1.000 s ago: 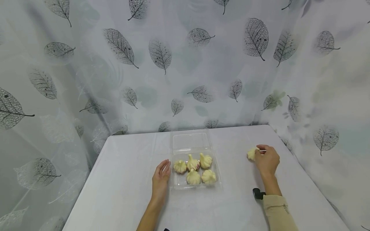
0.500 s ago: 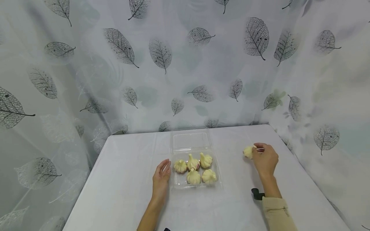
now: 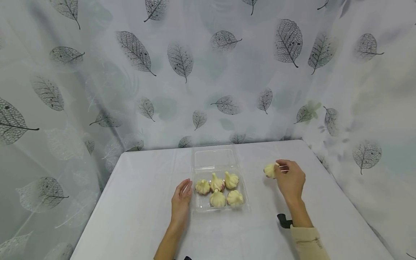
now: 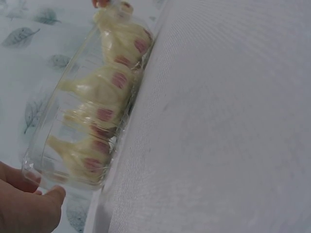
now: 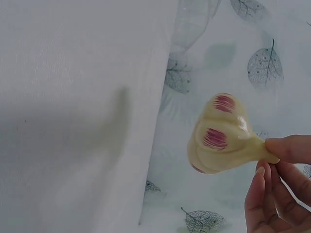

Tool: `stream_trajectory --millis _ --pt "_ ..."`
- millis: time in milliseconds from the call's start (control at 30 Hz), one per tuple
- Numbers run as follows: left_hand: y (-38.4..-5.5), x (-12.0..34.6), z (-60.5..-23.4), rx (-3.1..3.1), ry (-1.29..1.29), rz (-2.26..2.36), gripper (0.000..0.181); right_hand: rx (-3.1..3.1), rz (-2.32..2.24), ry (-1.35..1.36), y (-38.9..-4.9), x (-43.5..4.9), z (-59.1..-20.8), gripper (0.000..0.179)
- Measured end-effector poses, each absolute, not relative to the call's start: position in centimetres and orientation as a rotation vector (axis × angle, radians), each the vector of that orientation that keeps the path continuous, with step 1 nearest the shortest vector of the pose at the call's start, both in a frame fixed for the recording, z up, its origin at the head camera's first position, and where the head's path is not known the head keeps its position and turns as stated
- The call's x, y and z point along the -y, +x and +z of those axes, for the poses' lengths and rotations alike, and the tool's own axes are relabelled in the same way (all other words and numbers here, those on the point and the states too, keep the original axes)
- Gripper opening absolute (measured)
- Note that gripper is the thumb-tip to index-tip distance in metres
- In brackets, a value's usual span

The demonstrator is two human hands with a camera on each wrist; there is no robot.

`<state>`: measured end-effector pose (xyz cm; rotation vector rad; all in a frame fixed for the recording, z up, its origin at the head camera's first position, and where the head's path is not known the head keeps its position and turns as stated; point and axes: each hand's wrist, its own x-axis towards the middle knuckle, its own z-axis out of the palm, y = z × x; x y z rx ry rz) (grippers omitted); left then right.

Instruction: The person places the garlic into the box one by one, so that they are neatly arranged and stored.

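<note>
My right hand (image 3: 291,180) pinches a garlic bulb (image 3: 269,170) by its stem, and the bulb is off the table. Up close in the right wrist view, this bulb (image 5: 218,138) is cream with purple-red streaks, held between thumb and fingertips. A clear plastic clamshell box (image 3: 203,207) lies with its lid (image 3: 214,159) folded back. Several similar bulbs (image 3: 217,199) stand inside it, stems mostly up. My left hand (image 3: 182,198) rests at the box's left side, fingers fairly straight. The left wrist view puts its fingertips (image 4: 57,193) right at the box's corner.
A white-covered table (image 3: 143,216) bears the box. Behind it and at both sides hangs a pale curtain (image 3: 208,83) with dark leaf prints. A black wrist-worn piece (image 3: 285,221) sits beside the right sleeve (image 3: 307,240).
My right hand has carried the garlic bulb left across the table, toward the box. My left hand and the box have stayed in place.
</note>
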<state>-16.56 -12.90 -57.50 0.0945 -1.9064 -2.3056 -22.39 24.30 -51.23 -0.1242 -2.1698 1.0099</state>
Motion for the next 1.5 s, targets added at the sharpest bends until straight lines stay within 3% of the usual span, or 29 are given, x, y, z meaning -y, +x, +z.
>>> stream_trajectory --millis 1500 --pt "-16.5 12.9 -57.1 1.877 0.114 -2.311 0.046 2.127 1.021 0.235 -19.7 -17.1 -48.6 0.022"
